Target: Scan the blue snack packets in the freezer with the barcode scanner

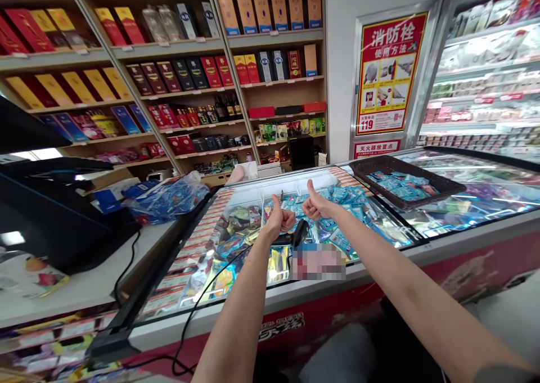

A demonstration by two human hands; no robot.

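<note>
My left hand (279, 219) is held over a glass-topped chest freezer (169, 329), its fingers curled into a fist and the thumb pointing up. To its right, my right hand (317, 204) makes the same thumb-up fist. Nothing shows in either hand, and they are apart. Just below them, a black handheld scanner (300, 234) lies on the freezer's glass, with a black cable (202, 296) near it trailing down at left. A blurred-out pinkish item (318, 262) is at the front edge. Beneath the glass, many blue packets (341, 239) are visible.
A dark basket (415, 204) of blue packets (400, 185) sits on the freezer at right. At left, a counter (54, 290) carries black equipment (46, 214) and a plastic bag (169, 203) of blue packets. Shelves (181, 95) of boxes stand behind; a red poster (392, 73) hangs on the wall.
</note>
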